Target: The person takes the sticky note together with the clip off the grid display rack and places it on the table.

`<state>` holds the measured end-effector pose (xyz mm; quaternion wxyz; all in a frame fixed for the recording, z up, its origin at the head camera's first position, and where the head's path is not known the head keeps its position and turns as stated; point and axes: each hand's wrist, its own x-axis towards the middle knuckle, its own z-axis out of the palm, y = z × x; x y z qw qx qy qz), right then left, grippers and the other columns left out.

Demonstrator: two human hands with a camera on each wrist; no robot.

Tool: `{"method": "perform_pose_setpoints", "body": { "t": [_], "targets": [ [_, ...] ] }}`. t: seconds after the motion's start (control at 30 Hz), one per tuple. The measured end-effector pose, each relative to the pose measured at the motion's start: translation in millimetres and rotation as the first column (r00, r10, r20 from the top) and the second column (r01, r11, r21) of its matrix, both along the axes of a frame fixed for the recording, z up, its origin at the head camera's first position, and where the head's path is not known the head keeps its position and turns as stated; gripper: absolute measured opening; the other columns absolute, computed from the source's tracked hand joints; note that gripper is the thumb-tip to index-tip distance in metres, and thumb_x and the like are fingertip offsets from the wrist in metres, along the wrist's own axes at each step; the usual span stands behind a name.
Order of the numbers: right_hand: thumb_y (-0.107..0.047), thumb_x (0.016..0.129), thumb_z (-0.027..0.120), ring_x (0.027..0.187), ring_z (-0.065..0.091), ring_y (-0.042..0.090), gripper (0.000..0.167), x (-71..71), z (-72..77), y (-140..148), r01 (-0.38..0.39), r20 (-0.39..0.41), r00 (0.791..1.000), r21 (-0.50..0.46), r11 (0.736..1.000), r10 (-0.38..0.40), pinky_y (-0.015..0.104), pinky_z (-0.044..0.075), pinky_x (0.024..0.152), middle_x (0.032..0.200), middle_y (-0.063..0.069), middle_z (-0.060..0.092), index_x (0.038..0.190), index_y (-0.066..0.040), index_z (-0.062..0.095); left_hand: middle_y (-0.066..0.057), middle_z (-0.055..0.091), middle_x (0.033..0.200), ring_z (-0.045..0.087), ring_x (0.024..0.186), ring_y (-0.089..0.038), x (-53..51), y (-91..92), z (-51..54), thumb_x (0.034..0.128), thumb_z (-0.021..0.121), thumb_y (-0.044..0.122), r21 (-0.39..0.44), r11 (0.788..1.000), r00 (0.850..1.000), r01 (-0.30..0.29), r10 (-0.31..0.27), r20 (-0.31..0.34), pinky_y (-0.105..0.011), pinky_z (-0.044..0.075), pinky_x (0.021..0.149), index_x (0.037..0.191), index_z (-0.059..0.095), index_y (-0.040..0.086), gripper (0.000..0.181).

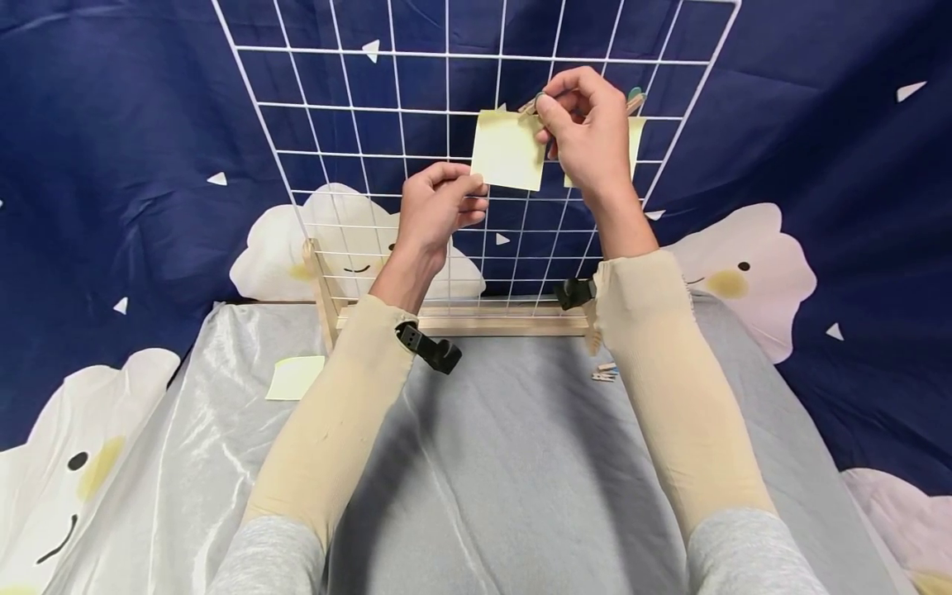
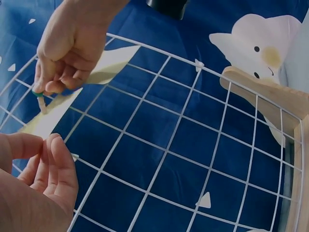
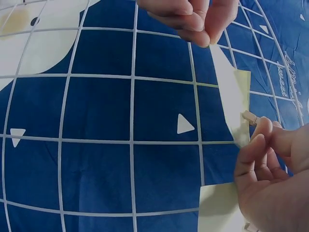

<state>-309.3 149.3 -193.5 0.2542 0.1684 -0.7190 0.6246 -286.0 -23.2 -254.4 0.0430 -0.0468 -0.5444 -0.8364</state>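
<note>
The left hand (image 1: 442,202) pinches the lower left corner of a sticky note (image 1: 508,150) between thumb and fingers. The right hand (image 1: 591,128) pinches a clothespin (image 1: 529,106) at the note's upper right corner, its fingers curled in. That note lies against the upper right part of a white wire grid (image 1: 448,54); a second note (image 1: 636,136) is beside it, nearer the grid's right edge, with one clothespin (image 1: 635,101) at its top. A third note (image 1: 296,378) lies near the back left corner of the grey surface (image 1: 483,454); a few clothespins (image 1: 606,372), too small to count surely, lie right of centre towards the back edge.

The held note is pale yellow, squarish and unmarked. The left wrist view shows the clothespin's green end; the right wrist view shows the note bowing outward, and white lettering (image 3: 289,77) on the blue backdrop (image 3: 101,106). Only the head view shows the third note.
</note>
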Motion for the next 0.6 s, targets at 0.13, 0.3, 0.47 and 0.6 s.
{"method": "perform_pose_setpoints", "body": {
  "t": [0.13,0.3,0.47,0.6],
  "targets": [
    [0.005,0.095,0.067,0.054,0.06,0.012,0.013,0.5,0.5,1,-0.018,0.008,1.0,-0.046,0.999,0.018,0.02,0.046,0.044,0.071,0.005,0.059,0.09,-0.007,0.065,-0.01,0.068,0.074,0.064,0.057,-0.013,1.1,-0.1,0.6,0.0939,0.064,-0.007,-0.004,1.0,1.0,0.002,-0.002,-0.009,-0.02,0.058,0.055,0.089,0.063,0.002,0.011],
    [0.007,0.094,0.067,0.053,0.06,0.013,0.014,0.3,-0.6,2,-0.052,0.013,0.998,-0.109,0.993,0.054,0.02,0.046,0.043,0.071,0.007,0.058,0.089,-0.006,0.064,-0.01,0.068,0.076,0.064,0.059,-0.013,2.9,-1.5,-2.1,0.0939,0.064,-0.007,-0.029,0.999,1.0,0.015,-0.016,-0.021,-0.02,0.058,0.056,0.09,0.063,0.002,0.01],
    [0.006,0.095,0.066,0.055,0.06,0.014,0.013,0.4,-1.5,2,-0.062,0.018,0.998,-0.098,0.993,0.064,0.021,0.048,0.045,0.073,0.008,0.056,0.091,-0.006,0.063,-0.014,0.069,0.08,0.064,0.059,-0.014,5.2,-5.4,-7.3,0.0941,0.065,-0.005,-0.039,0.999,1.0,0.014,-0.014,-0.017,-0.02,0.058,0.056,0.092,0.064,0.002,0.008],
    [0.006,0.095,0.065,0.056,0.059,0.016,0.013,1.7,-2.5,1,-0.075,0.031,0.996,-0.108,0.991,0.078,0.021,0.05,0.048,0.075,0.009,0.056,0.093,-0.006,0.062,-0.014,0.069,0.081,0.064,0.06,-0.014,6.7,-7.9,-10.2,0.0943,0.065,-0.004,-0.048,0.999,1.0,0.019,-0.02,-0.014,-0.02,0.058,0.058,0.093,0.064,0.002,0.007]
  ]
}}
